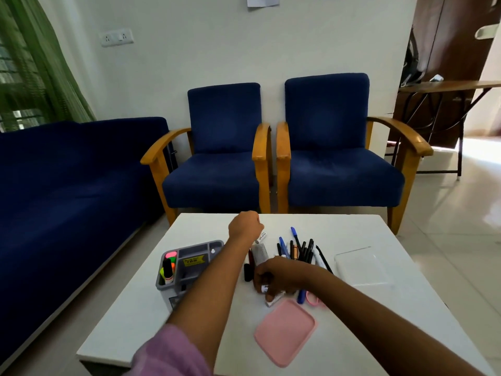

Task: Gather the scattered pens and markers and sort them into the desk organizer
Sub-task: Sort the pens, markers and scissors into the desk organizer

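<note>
A pinkish-purple sleeve (169, 351) covers the left upper arm; both forearms are bare.

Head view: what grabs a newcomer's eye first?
Probably the two forearms crossing a white table: the left hand grips a white marker at the far edge, and the right hand pinches another in the pen pile. A grey desk organizer with bright highlighters stands left, a pink tray near.

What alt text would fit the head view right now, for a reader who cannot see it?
Over a white table, the left hand grips a white marker while the right hand closes on another marker beside a cluster of pens. A grey desk organizer holding highlighters stands at left, a pink lid nearer.
</note>
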`<state>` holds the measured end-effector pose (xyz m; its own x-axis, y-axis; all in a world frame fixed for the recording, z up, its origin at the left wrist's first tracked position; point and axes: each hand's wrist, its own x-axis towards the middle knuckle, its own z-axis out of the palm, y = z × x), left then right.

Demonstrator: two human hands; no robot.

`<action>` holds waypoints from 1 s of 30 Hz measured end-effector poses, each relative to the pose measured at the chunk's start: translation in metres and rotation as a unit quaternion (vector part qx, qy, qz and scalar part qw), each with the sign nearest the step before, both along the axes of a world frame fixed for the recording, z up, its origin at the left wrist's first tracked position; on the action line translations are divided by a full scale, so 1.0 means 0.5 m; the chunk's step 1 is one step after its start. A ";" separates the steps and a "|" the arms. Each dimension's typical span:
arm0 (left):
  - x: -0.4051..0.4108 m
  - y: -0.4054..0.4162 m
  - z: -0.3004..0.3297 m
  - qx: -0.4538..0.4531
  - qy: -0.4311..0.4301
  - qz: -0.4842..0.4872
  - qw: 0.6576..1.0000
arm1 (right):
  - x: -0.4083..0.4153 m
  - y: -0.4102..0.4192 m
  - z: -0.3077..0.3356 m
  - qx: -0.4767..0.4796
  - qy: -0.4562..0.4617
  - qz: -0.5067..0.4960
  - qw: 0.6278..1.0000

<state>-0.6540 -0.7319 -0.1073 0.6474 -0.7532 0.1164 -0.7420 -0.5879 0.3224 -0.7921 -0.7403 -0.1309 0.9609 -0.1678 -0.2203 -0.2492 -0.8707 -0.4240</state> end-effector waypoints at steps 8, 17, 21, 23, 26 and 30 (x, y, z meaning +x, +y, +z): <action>0.017 -0.086 -0.081 0.084 -0.048 0.048 0.994 | 0.000 -0.023 -0.017 -0.008 0.018 0.037 0.999; 0.021 -0.090 -0.070 -0.036 0.077 0.088 0.992 | -0.015 -0.081 0.029 0.161 -0.029 -0.041 0.986; 0.006 -0.082 -0.022 -0.151 0.302 0.077 0.938 | -0.044 -0.099 0.064 0.529 -0.231 -0.275 0.769; -0.026 -0.068 0.009 -0.143 0.394 0.057 0.906 | -0.053 -0.095 0.077 0.636 -0.313 -0.388 0.588; -0.066 -0.051 0.046 -0.108 0.430 0.014 0.896 | -0.048 -0.097 0.075 0.570 -0.303 -0.495 0.582; -0.097 -0.006 0.088 -0.024 0.418 -0.117 0.900 | -0.056 -0.076 0.064 0.570 -0.267 -0.509 0.587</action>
